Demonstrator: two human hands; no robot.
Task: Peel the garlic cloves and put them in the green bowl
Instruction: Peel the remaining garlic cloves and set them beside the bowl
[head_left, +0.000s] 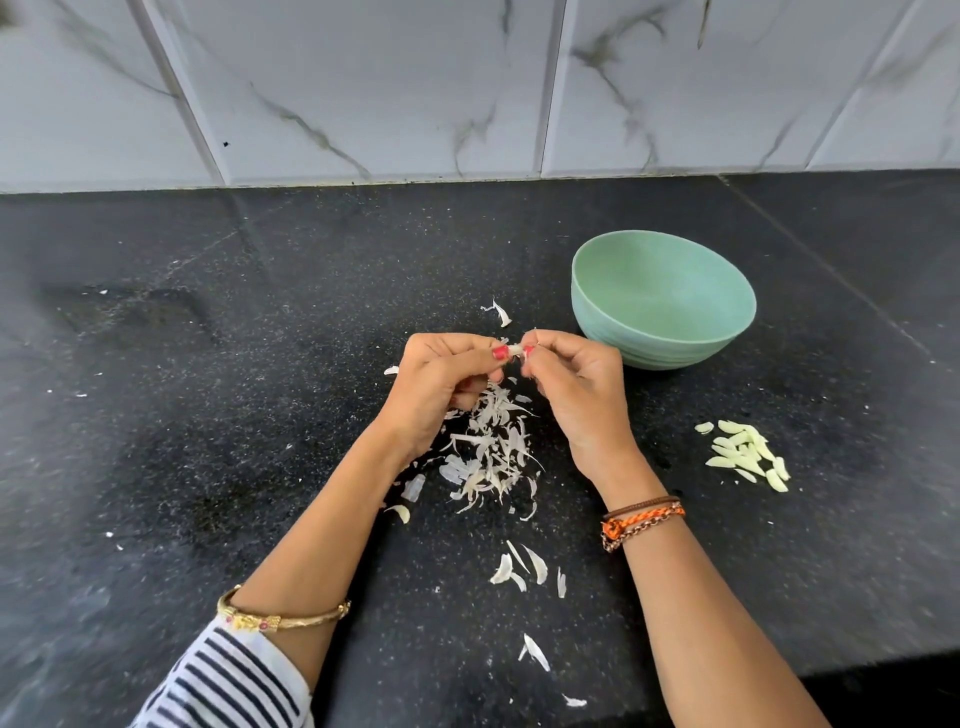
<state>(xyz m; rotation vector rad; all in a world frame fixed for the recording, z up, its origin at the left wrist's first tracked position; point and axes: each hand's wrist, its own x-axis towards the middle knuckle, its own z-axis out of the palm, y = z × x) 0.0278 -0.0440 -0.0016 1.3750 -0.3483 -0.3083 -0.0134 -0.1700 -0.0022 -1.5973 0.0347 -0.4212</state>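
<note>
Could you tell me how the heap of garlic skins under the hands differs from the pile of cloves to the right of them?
The garlic skins are thin, papery white flakes, while the peeled cloves are plump and pale yellow. The skins are scattered loosely across the counter towards the person; the cloves sit in one tight cluster. The skins lie below both hands; the cloves lie right of the right hand. Both rest on the counter, outside the green bowl.

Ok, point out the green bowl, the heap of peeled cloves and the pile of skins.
green bowl (670, 343): head view, on its outer wall.
peeled cloves (744, 453): head view, middle of the heap.
pile of skins (491, 457): head view, centre of the pile.
</note>
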